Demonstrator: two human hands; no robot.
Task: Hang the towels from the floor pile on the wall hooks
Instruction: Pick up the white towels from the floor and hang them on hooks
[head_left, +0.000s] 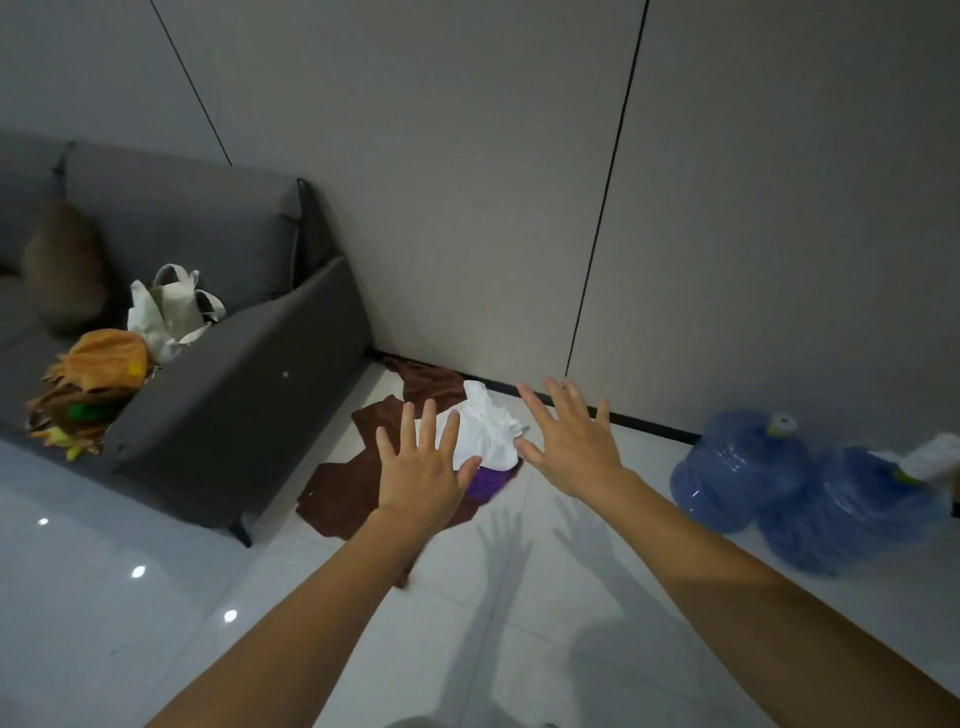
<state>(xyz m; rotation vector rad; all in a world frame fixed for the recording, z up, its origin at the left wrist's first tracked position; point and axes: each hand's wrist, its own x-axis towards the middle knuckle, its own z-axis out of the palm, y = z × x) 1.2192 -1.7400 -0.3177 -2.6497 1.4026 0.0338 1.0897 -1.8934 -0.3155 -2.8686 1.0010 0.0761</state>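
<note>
1. Plainly, both your hands were out in front of you with nothing in them: the left hand (418, 475) had its grip wide, fingers straight and spread, and the right hand (571, 447) was the same.
2. The towel pile lay on the floor (156, 597) ahead of and below your hands, at the foot of the wall (467, 208), just beside the end of the grey sofa (234, 405).
3. A crumpled white towel (488, 431) sat on top, in the gap between your two hands. A purple towel (488, 480) showed under its near edge, and brown towels (343, 493) were spread beneath.
4. The pile's long axis ran from the wall base towards you and to your left.
5. Your left hand overlapped the white towel in the view; your right thumb lay just beside its right edge. I could not tell whether either touched cloth.
6. By my judgement either hand could have taken the white towel first, the left being slightly nearer.
7. No wall hooks were in view.
8. No brand, label or writing could be read, not even on the blue water bottles (737, 467) to your right.
</note>
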